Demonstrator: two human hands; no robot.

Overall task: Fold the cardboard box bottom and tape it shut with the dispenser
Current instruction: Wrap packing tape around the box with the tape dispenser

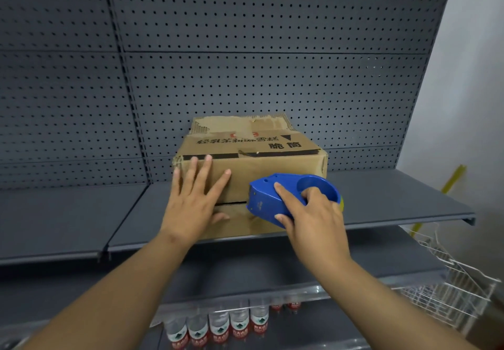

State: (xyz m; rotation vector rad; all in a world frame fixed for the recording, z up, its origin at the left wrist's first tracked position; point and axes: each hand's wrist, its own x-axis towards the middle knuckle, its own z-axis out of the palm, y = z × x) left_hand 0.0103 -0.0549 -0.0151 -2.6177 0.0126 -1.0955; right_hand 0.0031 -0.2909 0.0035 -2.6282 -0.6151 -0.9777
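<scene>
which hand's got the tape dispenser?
The right hand: its fingers wrap the blue tape dispenser, set against the seam of the cardboard box. The left hand just lies flat on the box, fingers spread.

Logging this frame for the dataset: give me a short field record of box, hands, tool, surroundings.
box: cardboard box on grey shelf, flaps folded, seam facing camera
seam: dark gap between flaps visible by the left hand; no tape seen there
left hand: left hand flat on flaps, fingers spread
right hand: right hand gripping blue tape dispenser, nose at seam
below: water bottles on lower shelf
right: white wire basket
</scene>
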